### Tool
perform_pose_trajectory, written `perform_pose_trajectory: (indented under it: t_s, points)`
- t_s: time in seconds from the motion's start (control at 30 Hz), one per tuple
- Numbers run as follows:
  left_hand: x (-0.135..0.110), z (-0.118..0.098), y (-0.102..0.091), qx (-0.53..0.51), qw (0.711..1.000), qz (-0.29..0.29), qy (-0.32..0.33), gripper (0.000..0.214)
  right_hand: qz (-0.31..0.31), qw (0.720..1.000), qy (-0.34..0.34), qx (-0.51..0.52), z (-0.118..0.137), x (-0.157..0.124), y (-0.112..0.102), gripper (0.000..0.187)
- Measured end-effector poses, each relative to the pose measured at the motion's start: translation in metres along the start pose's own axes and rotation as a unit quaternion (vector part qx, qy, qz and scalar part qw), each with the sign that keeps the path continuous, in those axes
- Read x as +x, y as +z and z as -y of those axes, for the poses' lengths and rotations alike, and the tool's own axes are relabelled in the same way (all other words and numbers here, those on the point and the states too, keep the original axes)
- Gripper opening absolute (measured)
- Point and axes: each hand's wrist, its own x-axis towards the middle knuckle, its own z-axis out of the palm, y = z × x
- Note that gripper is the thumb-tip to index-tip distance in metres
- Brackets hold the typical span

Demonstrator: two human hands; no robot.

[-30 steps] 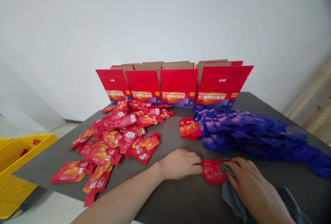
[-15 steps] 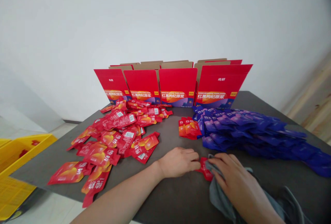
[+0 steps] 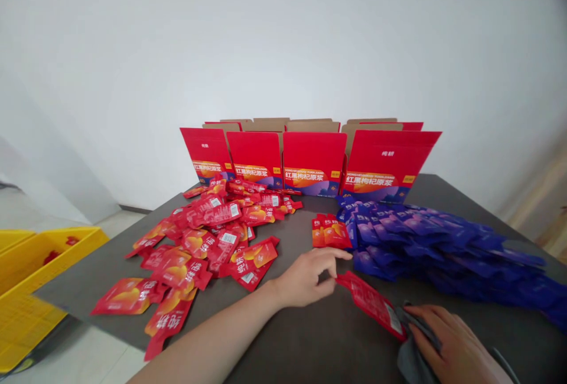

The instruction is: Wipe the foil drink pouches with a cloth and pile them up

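Note:
My left hand [image 3: 310, 275] pinches the near corner of a red sachet [image 3: 372, 304] between thumb and fingers, lifting it off the dark table [image 3: 310, 348]. My right hand [image 3: 452, 342] lies at the sachet's other end, fingers curled over a grey cloth [image 3: 414, 360]. A small stack of red sachets [image 3: 330, 231] sits just beyond my left hand. A loose heap of red sachets [image 3: 208, 242] spreads to the left. A long heap of blue sachets [image 3: 443, 242] stretches along the right.
Several open red cartons [image 3: 312, 162] stand in a row along the table's far edge against a white wall. A yellow plastic crate [image 3: 39, 272] sits on the floor to the left, below the table's corner.
My right hand wiped the cloth leftward over the red sachet, then drew back toward me. My left hand went from pressing the sachet down to pinching and lifting its corner. The camera tilted down slightly.

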Motion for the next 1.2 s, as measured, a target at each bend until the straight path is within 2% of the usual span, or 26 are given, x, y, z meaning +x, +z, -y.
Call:
perform_pose_trajectory:
  t_s: [0.13, 0.27, 0.37, 0.47, 0.63, 0.8, 0.93, 1.2]
  points:
    - [0.01, 0.006, 0.002, -0.099, 0.987, -0.075, -0.103, 0.012, -0.043, 0.998, -0.048, -0.013, -0.002, -0.001, 0.01, 0.03]
    - [0.034, 0.022, -0.007, -0.02, 0.96, -0.195, -0.198, 0.011, -0.058, 0.995, -0.073, -0.019, 0.013, 0.004, 0.01, 0.025]
    - [0.058, 0.036, -0.018, 0.068, 0.937, -0.239, -0.244, 0.011, -0.042, 0.997, -0.06, -0.019, 0.022, 0.007, 0.009, 0.023]
    - [0.078, 0.048, -0.024, 0.114, 0.924, -0.237, -0.277, 0.01, -0.023, 0.999, -0.036, -0.012, 0.027, 0.008, 0.01, 0.023]
    - [0.106, 0.062, -0.025, 0.166, 0.907, -0.205, -0.327, 0.01, -0.011, 1.0, -0.009, 0.003, 0.029, 0.006, 0.012, 0.024]
    - [0.125, 0.072, -0.02, 0.208, 0.896, -0.157, -0.36, 0.01, -0.024, 0.999, -0.02, 0.005, 0.028, 0.008, 0.011, 0.022]
    - [0.128, 0.079, -0.013, 0.231, 0.886, -0.128, -0.38, 0.013, -0.035, 0.999, -0.035, 0.004, 0.026, 0.009, 0.013, 0.021]
    - [0.122, 0.082, 0.001, 0.262, 0.872, -0.122, -0.395, 0.031, -0.008, 1.0, 0.0, 0.008, 0.029, 0.006, 0.012, 0.024]
